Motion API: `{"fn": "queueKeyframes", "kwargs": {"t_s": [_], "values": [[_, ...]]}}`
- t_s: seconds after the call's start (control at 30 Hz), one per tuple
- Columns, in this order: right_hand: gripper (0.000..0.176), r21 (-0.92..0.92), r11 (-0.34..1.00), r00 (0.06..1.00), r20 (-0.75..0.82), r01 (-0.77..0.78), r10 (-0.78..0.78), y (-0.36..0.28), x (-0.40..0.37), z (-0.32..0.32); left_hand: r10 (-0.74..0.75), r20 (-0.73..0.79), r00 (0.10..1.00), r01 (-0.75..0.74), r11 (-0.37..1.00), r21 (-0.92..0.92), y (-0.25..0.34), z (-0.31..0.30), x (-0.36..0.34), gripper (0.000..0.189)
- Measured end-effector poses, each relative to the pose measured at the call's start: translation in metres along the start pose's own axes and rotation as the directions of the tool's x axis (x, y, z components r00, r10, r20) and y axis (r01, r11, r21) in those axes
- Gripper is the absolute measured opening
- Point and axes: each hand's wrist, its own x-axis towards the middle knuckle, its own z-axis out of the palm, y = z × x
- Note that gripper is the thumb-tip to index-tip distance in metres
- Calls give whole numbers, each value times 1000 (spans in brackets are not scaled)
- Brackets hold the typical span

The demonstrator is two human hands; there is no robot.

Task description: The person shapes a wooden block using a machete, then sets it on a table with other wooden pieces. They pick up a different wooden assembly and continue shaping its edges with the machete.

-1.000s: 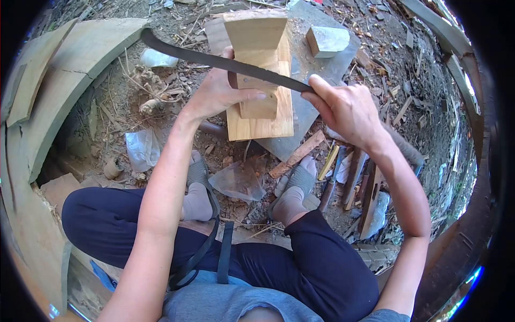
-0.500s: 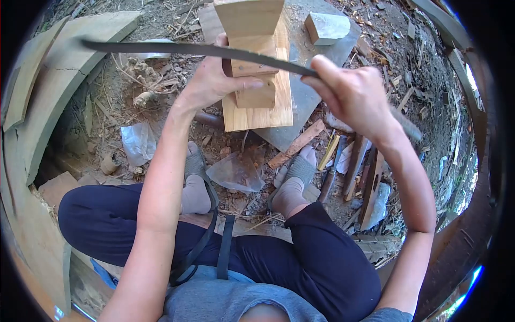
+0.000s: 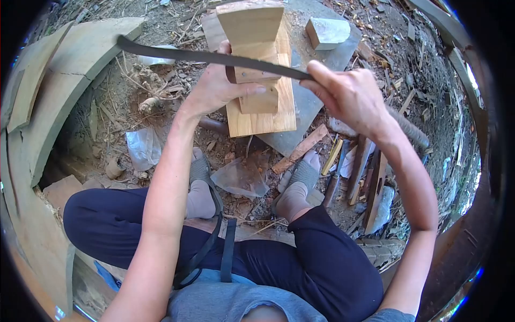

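**On the ground before the knees: a long blade across a wooden block**

In front of the squatting person, a wooden block (image 3: 256, 91) stands upright on a flat board (image 3: 263, 121). The board lies on a grey slab (image 3: 314, 99) set in the dirt. The left hand (image 3: 214, 90) is wrapped around the near side of the block, its thumb pressed against the front face. A long dark blade (image 3: 198, 56) runs across the block just above that hand, its tip well out to the left. The right hand (image 3: 351, 96), to the right of the block, is clenched around the blade's handle end. The handle itself is hidden inside the fist.

The blade looks thin, stiff and fairly heavy for its width, and one edge is probably sharp. By that judgement the covered handle end is the only safe place to grip it. The block looks solid, dry and light enough to tip, so it seems best held low on its sides, clear of the blade's line.

Behind the block and to its right lies a small block (image 3: 327, 31) on the slab. A crumpled plastic bag (image 3: 240, 180) sits on the near side of the block, between the feet. Curved planks (image 3: 59, 80) lie far to its left.
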Motion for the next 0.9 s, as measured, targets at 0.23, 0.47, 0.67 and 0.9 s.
{"fn": "queueKeyframes", "kwargs": {"t_s": [0.23,0.47,0.67,0.9], "values": [[21,6,999,999,20,-41,41,2,1,-2,-54,27,998,54,998,-28,9,0,-1,94],[24,110,994,1000,-7,-10,11,-5,-1,-9,-93,37,995,95,994,-60,6,0,-1,96],[22,27,999,999,40,-28,27,-5,-1,-14,16,-16,1000,-16,1000,-26,5,1,1,93],[21,-27,999,1000,-10,18,-19,1,-8,3,14,-2,1000,-14,998,-66,2,2,1,93]]}}
